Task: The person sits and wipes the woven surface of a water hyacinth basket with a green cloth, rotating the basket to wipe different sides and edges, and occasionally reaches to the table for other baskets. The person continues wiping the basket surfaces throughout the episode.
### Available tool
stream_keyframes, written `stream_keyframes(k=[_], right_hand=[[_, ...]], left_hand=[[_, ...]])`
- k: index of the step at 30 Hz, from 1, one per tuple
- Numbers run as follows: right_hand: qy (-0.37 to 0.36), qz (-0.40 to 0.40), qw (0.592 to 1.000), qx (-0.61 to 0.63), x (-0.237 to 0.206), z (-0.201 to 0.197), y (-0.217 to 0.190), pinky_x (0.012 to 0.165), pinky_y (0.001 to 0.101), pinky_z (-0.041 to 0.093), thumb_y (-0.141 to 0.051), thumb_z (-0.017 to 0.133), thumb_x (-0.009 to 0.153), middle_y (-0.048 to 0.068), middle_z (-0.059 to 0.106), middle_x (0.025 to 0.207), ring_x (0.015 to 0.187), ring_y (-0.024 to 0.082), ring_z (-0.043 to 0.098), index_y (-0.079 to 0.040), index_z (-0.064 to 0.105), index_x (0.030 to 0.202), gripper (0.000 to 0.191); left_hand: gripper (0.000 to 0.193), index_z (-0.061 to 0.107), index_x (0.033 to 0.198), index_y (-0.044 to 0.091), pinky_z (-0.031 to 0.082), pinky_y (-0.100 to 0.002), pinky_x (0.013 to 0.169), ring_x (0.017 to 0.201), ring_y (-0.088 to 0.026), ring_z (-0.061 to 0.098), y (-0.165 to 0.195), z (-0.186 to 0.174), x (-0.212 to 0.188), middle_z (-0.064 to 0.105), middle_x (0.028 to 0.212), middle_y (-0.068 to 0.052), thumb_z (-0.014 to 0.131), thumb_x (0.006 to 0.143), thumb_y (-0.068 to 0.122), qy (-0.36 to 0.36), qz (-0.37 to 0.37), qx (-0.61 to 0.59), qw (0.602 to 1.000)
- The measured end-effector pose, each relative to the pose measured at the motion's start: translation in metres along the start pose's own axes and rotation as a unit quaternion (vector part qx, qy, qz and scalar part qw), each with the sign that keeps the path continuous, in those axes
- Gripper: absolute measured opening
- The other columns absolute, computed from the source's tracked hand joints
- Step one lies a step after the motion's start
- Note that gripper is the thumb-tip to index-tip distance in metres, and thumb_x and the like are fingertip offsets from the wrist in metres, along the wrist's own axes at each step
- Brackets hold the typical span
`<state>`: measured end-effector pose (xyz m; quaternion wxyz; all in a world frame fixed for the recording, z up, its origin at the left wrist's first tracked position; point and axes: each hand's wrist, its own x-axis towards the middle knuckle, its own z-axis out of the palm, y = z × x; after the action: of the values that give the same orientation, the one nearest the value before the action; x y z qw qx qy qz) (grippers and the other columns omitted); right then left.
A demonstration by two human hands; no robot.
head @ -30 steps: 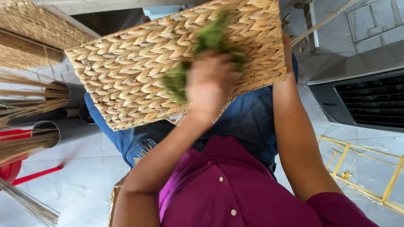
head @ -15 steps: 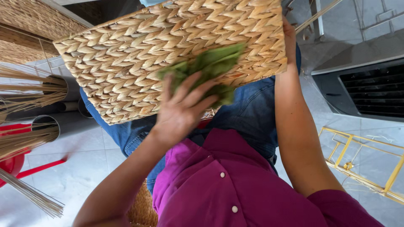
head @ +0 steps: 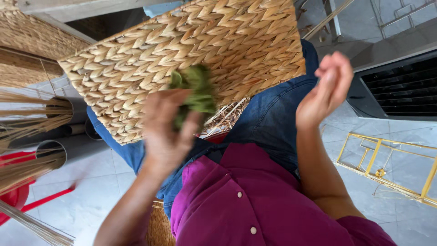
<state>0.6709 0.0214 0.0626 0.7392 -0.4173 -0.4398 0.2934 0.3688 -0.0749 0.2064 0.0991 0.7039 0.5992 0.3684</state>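
Observation:
A woven straw basket (head: 136,77) lies tilted across my lap, its flat plaited side facing up. My left hand (head: 166,132) presses a crumpled green cloth (head: 193,91) against that side near the lower edge; the hand is blurred by motion. My right hand (head: 325,89) hovers just off the basket's right edge, holding nothing, fingers loosely apart. My blue jeans (head: 268,118) and magenta buttoned shirt (head: 255,205) fill the lower middle.
Bundles of straw stalks (head: 32,123) stick out of grey tubes (head: 52,152) at the left, beside a red stool (head: 18,196). A yellow metal frame (head: 387,164) lies on the tiled floor at the right, below a dark grille unit (head: 400,91). More woven work (head: 27,41) stands top left.
My left hand has wiped the green cloth down and to the left across the basket. My right hand has let go of the basket's right edge and drawn away.

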Motion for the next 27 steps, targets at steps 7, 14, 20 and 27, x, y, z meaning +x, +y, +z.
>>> stream_keyframes(k=[7, 14, 20, 27], right_hand=[[-0.191, 0.176, 0.947, 0.186, -0.048, 0.031, -0.072, 0.121, 0.0435, 0.042, -0.034, 0.057, 0.106, 0.01, 0.045, 0.156, 0.143, 0.022, 0.048, -0.009, 0.024, 0.159, 0.067], [-0.094, 0.178, 0.944, 0.26, 0.029, -0.037, -0.034, 0.115, 0.0437, 0.048, -0.035, 0.049, 0.113, 0.009, 0.056, 0.145, 0.13, 0.023, 0.059, -0.005, 0.045, 0.154, 0.051], [-0.235, -0.166, 0.878, -0.382, 0.046, -0.038, 0.047, 0.106, 0.0439, 0.053, -0.004, 0.056, 0.112, 0.023, 0.064, 0.138, 0.127, 0.038, 0.063, -0.003, 0.056, 0.141, 0.03], [-0.25, -0.015, 0.95, -0.187, 0.041, -0.041, 0.043, 0.105, 0.0385, 0.052, -0.01, 0.061, 0.11, 0.019, 0.068, 0.132, 0.121, 0.03, 0.067, 0.0, 0.059, 0.135, 0.027]], left_hand=[[0.079, 0.053, 0.142, -0.006, 0.045, -0.054, 0.1, 0.116, -0.044, 0.056, 0.075, 0.095, 0.048, 0.057, 0.122, -0.027, 0.08, 0.084, 0.04, -0.179, 0.147, -0.238, 0.943], [0.032, 0.066, 0.128, 0.005, 0.055, -0.047, 0.098, 0.109, -0.032, 0.069, -0.026, 0.092, 0.156, 0.069, 0.123, -0.017, 0.076, 0.103, 0.024, 0.055, 0.175, 0.077, 0.98], [0.049, 0.078, 0.091, 0.014, 0.055, -0.052, 0.063, 0.068, -0.04, 0.07, -0.039, 0.129, 0.207, 0.072, 0.073, -0.018, 0.064, 0.098, 0.061, -0.037, -0.038, 0.201, 0.978], [0.055, 0.074, 0.071, 0.011, 0.049, -0.044, 0.048, 0.049, -0.032, 0.064, -0.02, 0.097, 0.17, 0.065, 0.055, -0.012, 0.069, 0.096, 0.061, 0.018, 0.026, 0.145, 0.989]])
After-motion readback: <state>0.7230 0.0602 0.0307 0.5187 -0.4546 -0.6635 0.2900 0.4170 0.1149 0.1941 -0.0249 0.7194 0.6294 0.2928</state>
